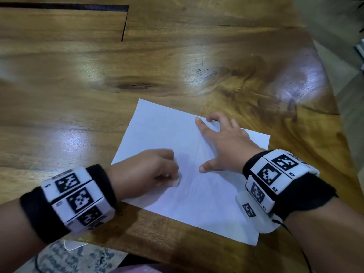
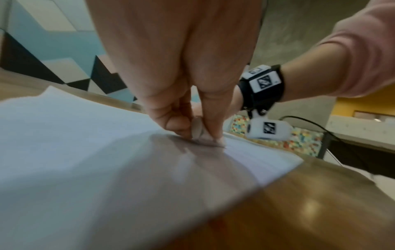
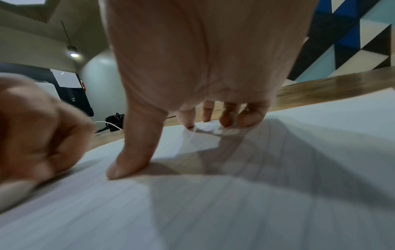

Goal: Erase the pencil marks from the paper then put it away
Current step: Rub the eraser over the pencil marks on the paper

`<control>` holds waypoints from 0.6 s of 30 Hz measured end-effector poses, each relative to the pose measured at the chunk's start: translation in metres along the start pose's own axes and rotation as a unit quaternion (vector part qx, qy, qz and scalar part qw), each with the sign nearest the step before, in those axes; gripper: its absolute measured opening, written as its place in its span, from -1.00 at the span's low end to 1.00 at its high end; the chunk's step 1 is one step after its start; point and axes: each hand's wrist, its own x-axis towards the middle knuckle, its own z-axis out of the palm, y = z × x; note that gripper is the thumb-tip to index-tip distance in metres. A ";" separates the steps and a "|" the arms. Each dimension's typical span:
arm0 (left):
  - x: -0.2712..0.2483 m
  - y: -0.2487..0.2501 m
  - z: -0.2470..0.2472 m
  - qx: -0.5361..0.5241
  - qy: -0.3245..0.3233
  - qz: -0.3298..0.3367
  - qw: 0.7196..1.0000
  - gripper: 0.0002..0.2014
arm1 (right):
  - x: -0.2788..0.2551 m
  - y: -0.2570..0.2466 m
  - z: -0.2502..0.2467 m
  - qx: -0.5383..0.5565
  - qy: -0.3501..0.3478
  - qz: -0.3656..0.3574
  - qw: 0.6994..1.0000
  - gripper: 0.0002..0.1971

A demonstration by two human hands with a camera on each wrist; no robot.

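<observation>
The paper (image 1: pixel 163 134) lay flat on the wooden table (image 1: pixel 177 62), near the person and close to the near edge. The left hand (image 1: pixel 145 170) had its fingers curled tight, pinching a small white eraser (image 1: pixel 177 181) and pushing it down on the middle of the sheet. The right hand (image 1: pixel 222 142) sat on the right part of the paper with its fingers spread wide apart. Its thumb (image 3: pixel 132 152) and fingertips pressed down to keep the sheet from sliding.

Faint pencil lines (image 1: pixel 199 154) showed between the two hands, so the rubbing job looked only part done. The putting away had not begun.

To rub well, the person would likely need short, soft strokes going away from the holding hand, so the paper would not bunch up or tear. The holding hand should stay close to the spot being rubbed. If the eraser pushed too hard toward the near edge, the sheet might crease or slip off the table.
</observation>
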 end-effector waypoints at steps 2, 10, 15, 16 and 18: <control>-0.016 0.001 0.001 -0.010 -0.043 0.004 0.999 -0.94 | 0.000 0.000 0.000 0.004 0.001 -0.002 1.000 0.15; -0.004 -0.004 -0.006 -0.011 0.010 -0.016 1.000 -0.92 | -0.001 0.000 -0.001 0.003 0.000 0.001 1.000 0.15; -0.035 -0.009 0.003 0.002 -0.055 -0.007 0.998 -0.91 | -0.001 0.000 -0.001 0.005 -0.001 -0.001 1.000 0.16; -0.039 -0.009 0.001 -0.003 -0.078 -0.017 0.997 -0.89 | -0.001 0.000 -0.001 0.005 -0.001 -0.001 1.000 0.16; -0.037 -0.007 -0.005 -0.027 -0.090 -0.033 0.995 -0.92 | -0.001 0.000 -0.001 0.006 -0.001 -0.001 1.000 0.16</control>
